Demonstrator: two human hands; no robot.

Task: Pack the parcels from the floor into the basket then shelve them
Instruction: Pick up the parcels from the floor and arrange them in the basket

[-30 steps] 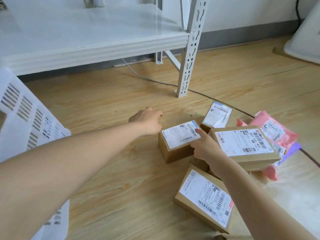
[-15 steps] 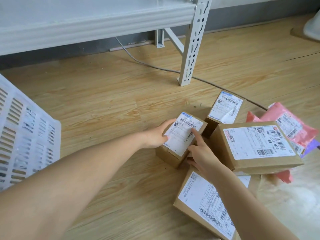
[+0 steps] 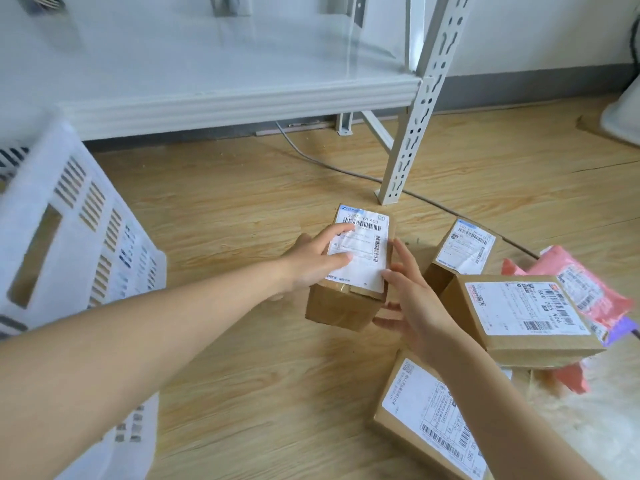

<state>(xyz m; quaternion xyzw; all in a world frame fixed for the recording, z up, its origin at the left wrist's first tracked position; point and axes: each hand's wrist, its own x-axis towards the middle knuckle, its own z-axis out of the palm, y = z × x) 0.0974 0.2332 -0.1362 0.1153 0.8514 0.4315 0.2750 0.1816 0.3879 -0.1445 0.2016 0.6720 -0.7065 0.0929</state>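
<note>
A small brown cardboard box [image 3: 346, 308] with a white shipping label is held between both hands just above the wooden floor, tilted toward me. My left hand [image 3: 311, 261] grips its left side with fingers laid across the label. My right hand [image 3: 412, 299] grips its right front corner, with fingers reaching under the front. The white slotted plastic basket [image 3: 69, 216] stands at the left, and parcel labels show through its wall. More parcels lie to the right: a small box [image 3: 464, 251], a large box [image 3: 519, 310] and another box [image 3: 426, 420] under my right forearm.
A pink mailer bag [image 3: 581, 285] and a purple one [image 3: 620, 330] lie behind the large box. The white metal shelf [image 3: 207, 98] runs across the back, its perforated post [image 3: 415, 116] standing just beyond the held box. A grey cable [image 3: 311, 157] crosses the floor.
Both hands closed on the small box, turned it lengthwise and raised it off the floor toward the left. The view tilted up, showing more of the shelf and basket.
</note>
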